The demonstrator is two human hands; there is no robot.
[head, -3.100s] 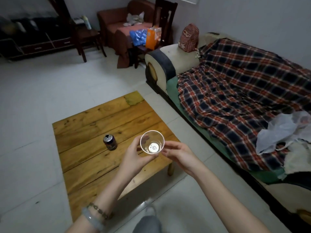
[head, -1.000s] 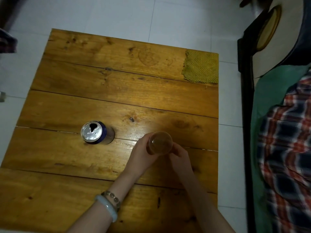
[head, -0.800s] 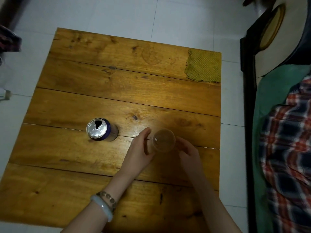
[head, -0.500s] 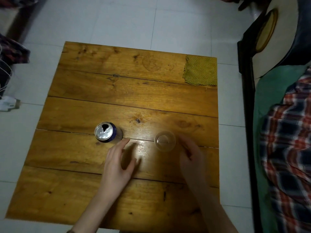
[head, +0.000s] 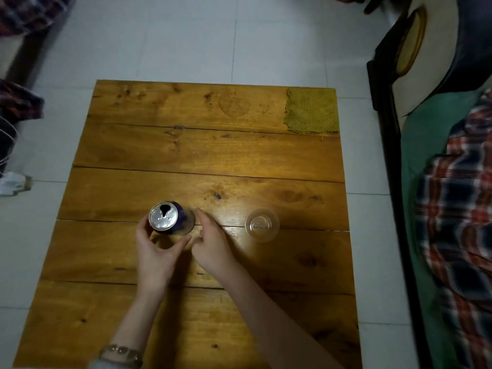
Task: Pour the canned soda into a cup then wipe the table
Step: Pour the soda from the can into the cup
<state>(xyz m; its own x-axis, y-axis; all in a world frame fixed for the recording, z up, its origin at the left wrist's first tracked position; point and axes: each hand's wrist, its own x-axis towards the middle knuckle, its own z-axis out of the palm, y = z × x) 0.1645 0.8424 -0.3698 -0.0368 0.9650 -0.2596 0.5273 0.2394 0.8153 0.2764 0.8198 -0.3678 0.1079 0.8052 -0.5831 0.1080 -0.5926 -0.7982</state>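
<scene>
A blue soda can (head: 163, 216) with an opened silver top stands upright on the wooden table (head: 186, 155), left of centre. My left hand (head: 157, 251) curls around the can's near side, fingers on its left and thumb low on its right. My right hand (head: 213, 246) lies just right of the can with its fingers apart, pointing at it and holding nothing. A clear plastic cup (head: 262, 225) stands upright and empty to the right of both hands. A yellow-green cloth (head: 311, 110) lies flat on the table's far right corner.
A sofa with a green cover and a plaid blanket (head: 458, 209) runs close along the table's right side. White tiled floor (head: 186, 35) surrounds the table. Plaid fabric and a white object (head: 13, 182) sit at the left edge.
Both hands set the cup down on the table and let go of it. They then moved left, and my left hand closed around the can. The camera view pulled back slightly.
</scene>
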